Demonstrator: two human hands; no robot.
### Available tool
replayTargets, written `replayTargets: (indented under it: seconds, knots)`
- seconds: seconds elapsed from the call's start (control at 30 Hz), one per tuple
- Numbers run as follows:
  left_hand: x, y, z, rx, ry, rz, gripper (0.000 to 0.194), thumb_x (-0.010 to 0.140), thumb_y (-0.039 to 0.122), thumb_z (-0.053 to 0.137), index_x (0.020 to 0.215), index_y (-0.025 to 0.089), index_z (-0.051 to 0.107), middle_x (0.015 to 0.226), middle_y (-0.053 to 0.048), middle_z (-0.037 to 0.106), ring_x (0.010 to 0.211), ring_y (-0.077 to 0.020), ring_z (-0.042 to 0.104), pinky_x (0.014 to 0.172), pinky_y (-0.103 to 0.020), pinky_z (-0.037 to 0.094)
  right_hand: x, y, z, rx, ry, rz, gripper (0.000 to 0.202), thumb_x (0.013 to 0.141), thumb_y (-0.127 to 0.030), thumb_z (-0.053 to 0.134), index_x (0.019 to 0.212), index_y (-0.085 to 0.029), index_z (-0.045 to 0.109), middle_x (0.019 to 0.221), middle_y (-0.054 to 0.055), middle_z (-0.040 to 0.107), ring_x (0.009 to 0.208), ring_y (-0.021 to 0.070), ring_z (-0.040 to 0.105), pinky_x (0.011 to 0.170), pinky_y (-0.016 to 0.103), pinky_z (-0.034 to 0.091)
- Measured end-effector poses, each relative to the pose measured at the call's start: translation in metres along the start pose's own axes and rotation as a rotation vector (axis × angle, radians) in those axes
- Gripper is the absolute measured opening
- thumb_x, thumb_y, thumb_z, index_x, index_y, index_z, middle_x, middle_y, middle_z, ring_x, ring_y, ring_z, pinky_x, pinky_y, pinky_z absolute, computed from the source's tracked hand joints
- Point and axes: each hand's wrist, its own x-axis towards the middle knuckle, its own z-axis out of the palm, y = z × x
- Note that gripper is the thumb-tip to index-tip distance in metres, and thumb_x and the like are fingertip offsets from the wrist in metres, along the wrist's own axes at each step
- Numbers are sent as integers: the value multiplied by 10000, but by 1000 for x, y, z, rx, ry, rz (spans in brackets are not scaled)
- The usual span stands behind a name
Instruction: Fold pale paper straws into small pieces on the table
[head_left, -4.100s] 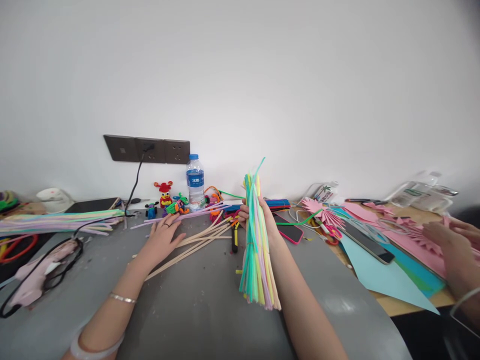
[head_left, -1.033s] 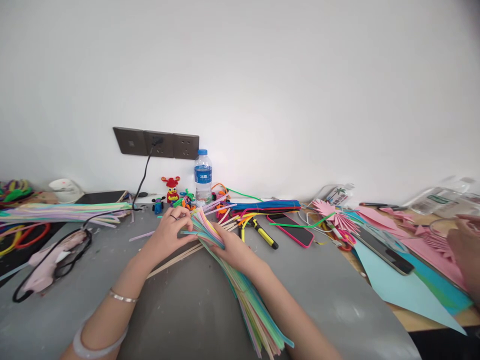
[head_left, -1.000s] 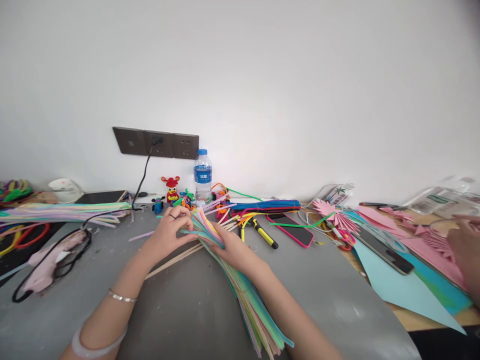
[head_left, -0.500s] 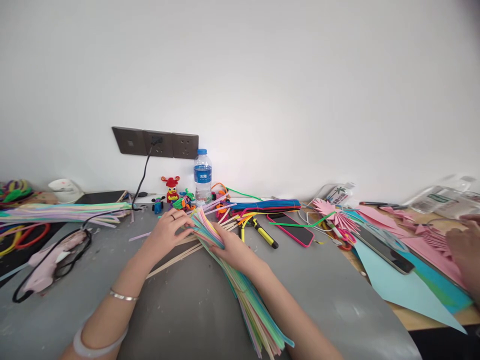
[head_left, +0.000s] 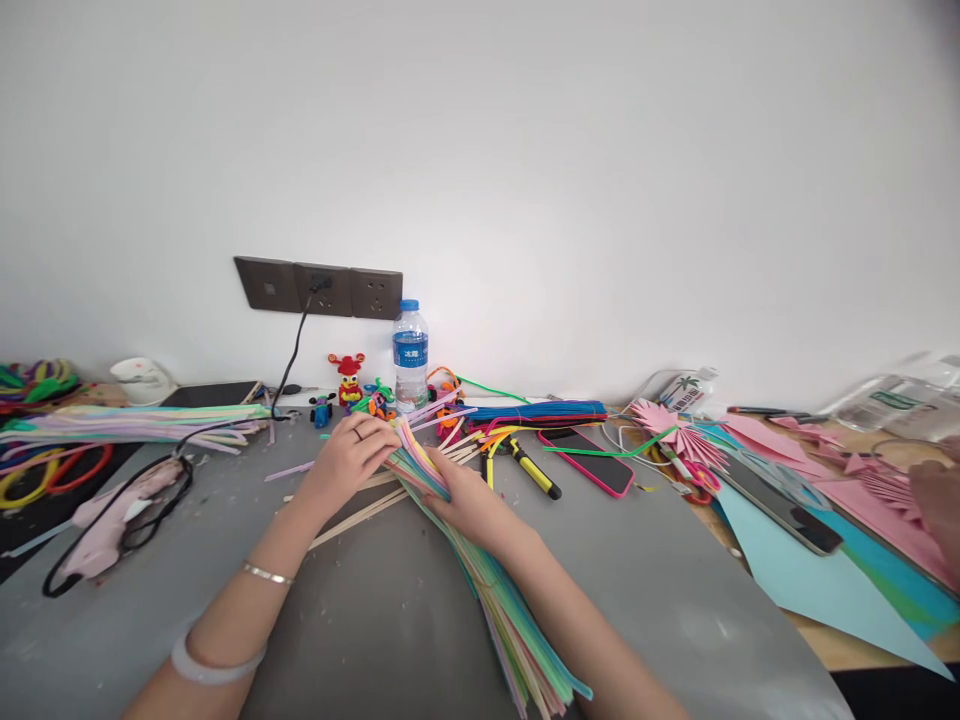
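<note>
A long bundle of pastel pipe cleaners [head_left: 506, 600] lies slantwise across the grey tabletop, its loose ends fanned out at the bottom. My right hand [head_left: 469, 500] is wrapped around the bundle near its far end. At that same end, the bent fingers of my left hand [head_left: 356, 455] close on the tips; just how many strands they pinch is hidden. Under the hands, thin wooden sticks [head_left: 360, 520] rest on the table. A wire cutter with yellow-and-black handles [head_left: 534, 470] lies just beyond my right hand.
A water bottle [head_left: 410, 350] and small pipe-cleaner figures [head_left: 349, 380] stand by the wall. Left lie a pink glue gun [head_left: 112, 525] with its cord and more pastel pipe cleaners [head_left: 150, 425]. Right are a pink-edged phone [head_left: 589, 462], folded paper [head_left: 679, 430] and another person's hand [head_left: 937, 510].
My left hand has moved slightly right and its fingers have closed in on the bundle's far end. My right hand keeps its hold. The whole view has shifted a little.
</note>
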Motion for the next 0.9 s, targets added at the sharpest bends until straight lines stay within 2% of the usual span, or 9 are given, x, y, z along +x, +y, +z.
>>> replayTargets:
  seconds: [0.17,0.37,0.5,0.6,0.7,0.77,0.9]
  knots:
    - [0,-2,-1,35,-33,21,160,928,247,497,881,231,649,907,-39,662,908,-203,552,852,-365,441,-1,-4,-1,13,-15,-27,624,790,-164,551,1389,-248,396,1255,90,611,1127,276,581,897,339,435]
    - [0,1,0,60,-103,-8,97,902,232,532,885,222,627,957,-46,651,947,-221,537,827,-368,424,-2,-4,-1,18,-12,-33,610,790,-152,543,1377,-255,410,1251,87,614,1114,259,587,893,328,436]
    - [2,7,-6,86,-85,-2,109,905,232,540,857,237,638,951,-32,687,959,-219,549,848,-382,394,-2,0,-1,18,-16,14,610,795,-240,589,1378,-244,408,1193,108,634,1076,291,599,853,353,449]
    - [2,7,-18,157,14,-3,144,907,244,554,824,269,669,911,-2,723,954,-219,569,883,-412,366,-4,-1,-7,92,-68,32,635,797,-294,614,1389,-269,388,1219,93,620,1078,294,596,843,359,457]
    - [-2,-3,-33,228,191,-53,129,886,259,593,805,291,688,893,25,739,972,-224,590,902,-427,368,-9,-7,-15,207,-141,-3,622,808,-304,617,1388,-275,393,1304,71,573,1143,269,563,912,357,447]
    - [-7,-15,-44,278,361,-152,99,858,287,630,784,280,696,862,11,739,956,-237,606,913,-436,378,-11,-11,-20,267,-167,-40,617,810,-305,623,1386,-265,403,1347,58,543,1190,252,533,975,354,422]
    - [-24,-41,-64,301,598,-376,128,867,282,601,840,201,697,891,-26,724,1002,-234,626,953,-409,411,-13,-13,-26,314,-149,-39,653,812,-327,630,1412,-259,383,1407,61,489,1265,254,475,1034,368,392]
